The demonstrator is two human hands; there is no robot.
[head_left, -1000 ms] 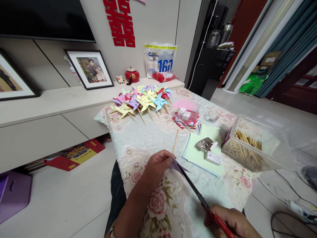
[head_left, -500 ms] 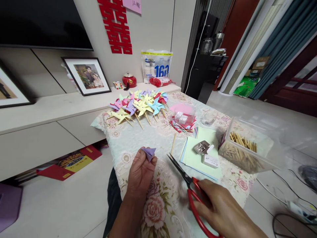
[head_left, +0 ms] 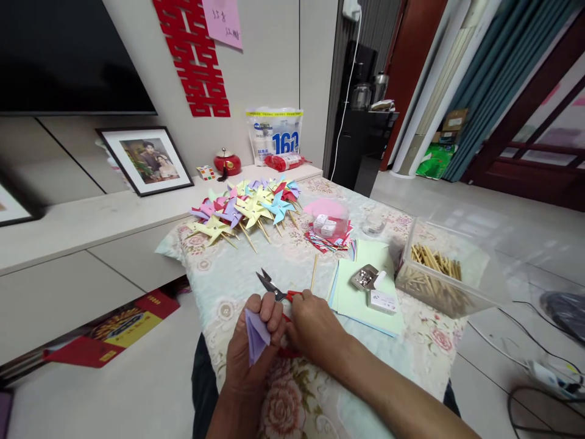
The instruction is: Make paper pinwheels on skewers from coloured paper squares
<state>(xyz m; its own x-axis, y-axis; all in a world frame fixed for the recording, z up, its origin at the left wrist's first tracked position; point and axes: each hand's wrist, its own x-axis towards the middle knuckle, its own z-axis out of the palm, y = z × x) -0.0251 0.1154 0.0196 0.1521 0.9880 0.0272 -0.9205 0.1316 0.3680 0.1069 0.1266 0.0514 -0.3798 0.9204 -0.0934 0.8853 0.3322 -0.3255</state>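
Near the floral tablecloth's [head_left: 256, 268] near edge, the left hand [head_left: 249, 350] pinched folded purple paper [head_left: 256, 334]; the right hand [head_left: 315, 326] gripped red-handled scissors [head_left: 274, 291], blades parted.

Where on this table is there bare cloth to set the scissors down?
Bare cloth lies between the pinwheel pile and the hands, left of the loose stick. A second patch runs along the near right edge, below the paper stack. The right side is crowded: stick box, pin tin, pink tub.
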